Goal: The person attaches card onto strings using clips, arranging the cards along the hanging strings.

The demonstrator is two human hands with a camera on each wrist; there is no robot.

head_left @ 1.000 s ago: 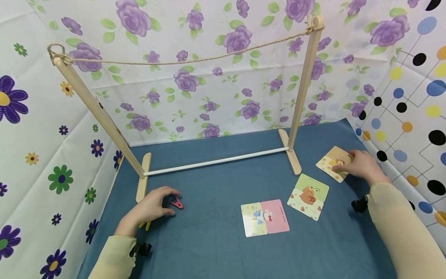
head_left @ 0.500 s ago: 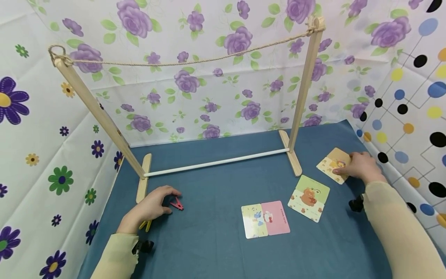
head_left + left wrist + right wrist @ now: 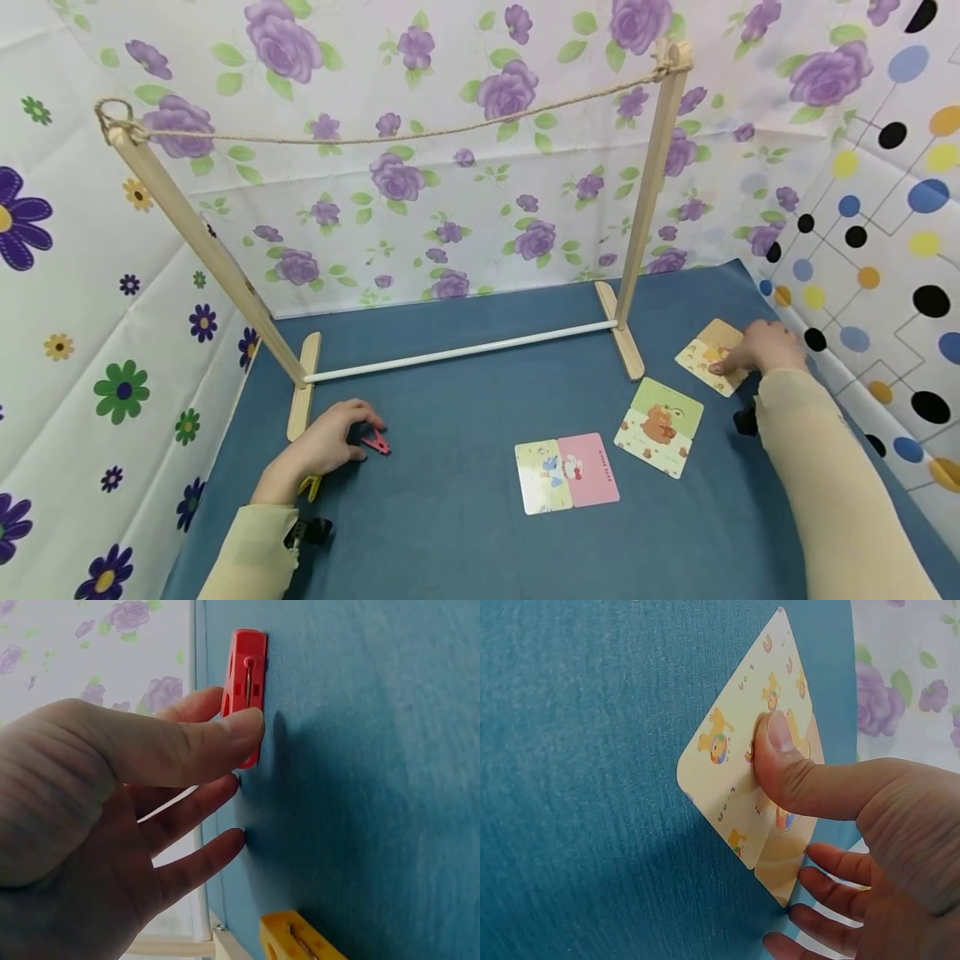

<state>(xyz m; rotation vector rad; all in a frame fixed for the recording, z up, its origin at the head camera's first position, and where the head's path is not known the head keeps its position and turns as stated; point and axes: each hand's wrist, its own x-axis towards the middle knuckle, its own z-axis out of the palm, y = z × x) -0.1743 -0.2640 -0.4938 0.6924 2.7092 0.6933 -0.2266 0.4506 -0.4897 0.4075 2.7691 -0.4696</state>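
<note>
Head view: left hand (image 3: 330, 439), thumb and forefinger apart, arched about a red clothespin (image 3: 378, 443) on the blue tabletop (image 3: 450, 550); right hand (image 3: 767, 346), palm down, at a yellow card (image 3: 697, 358). Left wrist view: thumb overlapping the clothespin, remaining fingers spread. Right wrist view: grip clamped on the card, thumb upon its printed face, fingertips at its edge.

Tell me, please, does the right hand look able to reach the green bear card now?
Probably yes: the green bear card lies near the right hand, with nothing on top. That hand's thumb touches the yellow card, so it may need to let go.
</note>
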